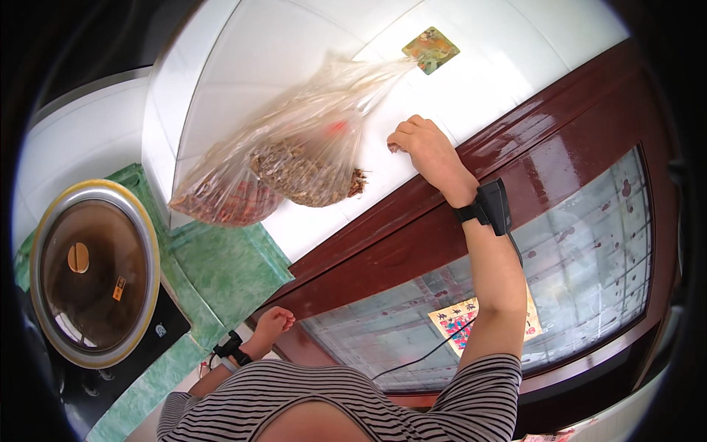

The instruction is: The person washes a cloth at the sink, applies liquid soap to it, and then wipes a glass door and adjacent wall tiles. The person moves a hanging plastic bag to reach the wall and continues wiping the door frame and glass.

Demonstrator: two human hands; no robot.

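Note:
Pinched in the fingers of my right hand (425, 145) is a small reddish-brown dried piece (394, 147), partly covered by the fingertips. That hand is raised by the white tiled wall, to the right of the hanging bags and apart from them. A clear plastic bag of brown dried pieces (306, 171) hangs from a picture-printed adhesive hook (431, 50). Some dried bits (358, 183) poke out at its right side. Beside it on the left hangs a plastic bag with reddish contents (237, 201). My left hand (273, 325) is low near my body, fingers curled, with nothing visible in it.
A glass-lidded pan (94, 276) sits on a black stove (165, 331) at left. Green marble-patterned counter (221, 271) borders it. A dark red door frame (381, 221) with a patterned glass panel (585, 237) stands at right. A black cable (425, 356) trails from my right wrist device.

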